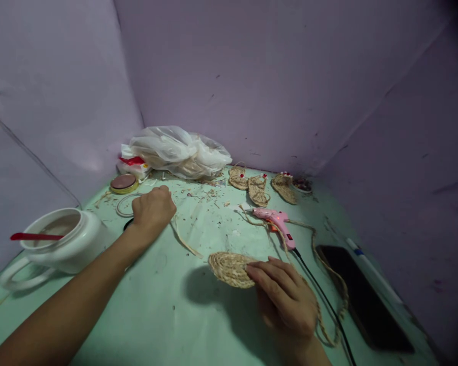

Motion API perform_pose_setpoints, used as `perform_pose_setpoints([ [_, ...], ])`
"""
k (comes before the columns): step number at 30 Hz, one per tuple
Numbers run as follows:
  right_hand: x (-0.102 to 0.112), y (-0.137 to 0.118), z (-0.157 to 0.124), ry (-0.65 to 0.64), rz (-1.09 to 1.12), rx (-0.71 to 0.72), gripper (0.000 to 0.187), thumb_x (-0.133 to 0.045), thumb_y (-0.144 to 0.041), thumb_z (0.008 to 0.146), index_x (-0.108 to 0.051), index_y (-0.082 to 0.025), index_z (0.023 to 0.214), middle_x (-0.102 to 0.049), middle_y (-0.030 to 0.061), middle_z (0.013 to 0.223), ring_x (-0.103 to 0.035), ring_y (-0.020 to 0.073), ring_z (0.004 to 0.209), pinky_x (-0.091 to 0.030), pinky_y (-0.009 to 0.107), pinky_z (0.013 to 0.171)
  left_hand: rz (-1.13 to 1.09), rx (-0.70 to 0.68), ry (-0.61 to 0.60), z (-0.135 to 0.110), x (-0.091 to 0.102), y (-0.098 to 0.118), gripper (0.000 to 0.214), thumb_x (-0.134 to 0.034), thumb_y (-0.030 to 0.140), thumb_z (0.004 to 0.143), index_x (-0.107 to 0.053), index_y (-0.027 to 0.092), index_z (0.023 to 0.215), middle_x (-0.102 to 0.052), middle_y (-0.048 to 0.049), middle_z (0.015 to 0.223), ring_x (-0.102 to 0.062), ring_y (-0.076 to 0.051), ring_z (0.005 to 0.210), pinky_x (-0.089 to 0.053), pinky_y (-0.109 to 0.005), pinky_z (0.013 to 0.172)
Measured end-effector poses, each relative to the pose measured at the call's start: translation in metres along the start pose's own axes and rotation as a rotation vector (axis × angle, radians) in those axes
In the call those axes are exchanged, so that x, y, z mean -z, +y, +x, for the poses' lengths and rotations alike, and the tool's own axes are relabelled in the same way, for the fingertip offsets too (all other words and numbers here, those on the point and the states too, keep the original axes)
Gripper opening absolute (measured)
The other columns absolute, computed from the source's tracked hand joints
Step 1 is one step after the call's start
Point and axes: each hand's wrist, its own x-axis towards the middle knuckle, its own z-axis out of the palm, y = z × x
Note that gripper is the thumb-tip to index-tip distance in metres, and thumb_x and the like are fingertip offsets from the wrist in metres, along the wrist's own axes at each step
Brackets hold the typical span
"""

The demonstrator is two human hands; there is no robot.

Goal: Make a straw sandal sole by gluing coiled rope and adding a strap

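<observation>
My right hand (286, 295) pinches a coiled oval sole of braided straw (229, 268) by its right end, thumb on top, above the table. A braided straw cord (343, 284) trails past that hand and loops up towards the pink glue gun (273, 223). Farther left, my left hand (152, 211) is closed in a fist over the table; whatever lies inside its fingers is hidden. Beside it lies a loose pale straw strip (185, 239). Part of a black object (127, 223) shows next to the left wrist, its kind unclear.
Small straw slippers with red beads (257, 190) stand at the back. A plastic bag (179, 152) rests against the wall. To the left are a white mug (64, 249) with a red stick and a round tin (124, 184). A phone (362, 300) and pen (374, 269) lie right.
</observation>
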Motion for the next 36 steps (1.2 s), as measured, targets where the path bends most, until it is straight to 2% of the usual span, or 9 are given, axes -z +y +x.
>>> perform_pose_setpoints([
  [6,-0.001,0.000,-0.006,0.014,0.115,-0.170,0.035,-0.054,0.001,0.074,-0.069,-0.020,0.097,-0.072,0.0049,0.080,-0.067,0.0159,0.073,-0.054,0.028,0.069,-0.064,0.056,0.077,0.008,0.010,-0.011,0.053,-0.050,0.020,0.079,-0.042,0.006,0.129,-0.050,-0.0316,0.121,-0.060,-0.043,0.094,-0.041,-0.047,0.070],
  [8,-0.002,-0.002,-0.008,0.018,0.211,-0.427,0.027,-0.058,-0.006,0.075,-0.071,-0.023,0.091,-0.072,0.0034,0.080,-0.067,0.0165,0.071,-0.054,0.026,0.062,-0.071,0.050,0.115,0.007,0.014,-0.013,0.046,-0.046,0.028,0.083,-0.047,0.006,0.123,-0.049,-0.0316,0.122,-0.059,-0.044,0.093,-0.039,-0.047,0.068],
  [11,-0.006,-0.005,-0.007,0.024,0.413,-0.900,0.011,-0.067,-0.021,0.071,-0.074,-0.022,0.081,-0.074,0.0029,0.074,-0.068,0.0193,0.065,-0.054,0.027,0.057,-0.140,-0.034,0.123,0.000,0.022,-0.009,0.042,-0.036,0.041,0.088,-0.066,0.011,0.084,-0.063,-0.0194,0.087,-0.060,-0.036,0.081,-0.037,-0.040,0.064],
  [15,-0.011,-0.011,-0.003,-0.028,0.703,-1.247,0.018,-0.072,-0.029,0.062,-0.076,-0.019,0.077,-0.075,0.0048,0.073,-0.067,0.0219,0.066,-0.053,0.030,0.060,-0.650,-0.402,-0.227,-0.025,0.031,0.010,0.037,-0.048,0.045,0.081,-0.068,0.016,0.070,-0.064,-0.0050,0.068,-0.056,-0.019,0.066,-0.038,-0.027,0.060],
  [19,-0.013,-0.013,-0.002,-0.035,0.801,-1.308,0.017,-0.074,-0.027,0.058,-0.074,-0.017,0.072,-0.074,0.0053,0.071,-0.065,0.0205,0.064,-0.051,0.030,0.061,-0.970,-0.488,-0.667,-0.051,0.032,0.025,0.039,-0.061,0.047,0.070,-0.072,0.014,0.088,-0.065,-0.0033,0.067,-0.051,-0.013,0.057,-0.037,-0.023,0.053],
  [22,-0.015,-0.014,-0.003,-0.021,0.831,-1.309,0.017,-0.075,-0.029,0.059,-0.073,-0.017,0.072,-0.073,0.0048,0.071,-0.063,0.0184,0.064,-0.049,0.028,0.060,-1.198,-0.434,-0.829,-0.063,0.024,0.029,0.044,-0.062,0.051,0.069,-0.071,0.014,0.090,-0.052,0.0035,0.049,-0.038,-0.008,0.043,-0.029,-0.021,0.044],
  [27,-0.016,-0.016,-0.002,-0.019,0.940,-1.258,0.021,-0.076,-0.031,0.060,-0.068,-0.017,0.073,-0.070,0.0031,0.070,-0.060,0.0153,0.064,-0.049,0.026,0.060,-1.465,-0.417,-1.006,-0.075,-0.004,0.034,0.032,-0.076,0.038,0.061,-0.072,0.012,0.080,-0.066,-0.0027,0.069,-0.056,-0.013,0.062,-0.043,-0.026,0.063],
  [31,-0.011,-0.021,0.000,-0.094,0.967,-1.170,0.029,-0.075,-0.034,0.062,-0.066,-0.017,0.083,-0.066,0.0024,0.071,-0.058,0.0145,0.064,-0.049,0.025,0.058,-1.554,-0.424,-1.058,-0.071,-0.020,0.031,0.031,-0.078,0.033,0.059,-0.072,0.008,0.076,-0.068,-0.0057,0.068,-0.059,-0.015,0.063,-0.045,-0.026,0.061],
  [36,-0.009,-0.029,0.003,-0.093,0.905,-1.252,0.024,-0.074,-0.034,0.062,-0.064,-0.017,0.075,-0.063,0.0001,0.061,-0.056,0.0127,0.054,-0.048,0.025,0.053,-1.717,-0.284,-1.172,-0.074,-0.027,0.033,0.035,-0.079,0.033,0.059,-0.072,0.008,0.083,-0.071,-0.0084,0.074,-0.063,-0.018,0.067,-0.049,-0.027,0.065],
])
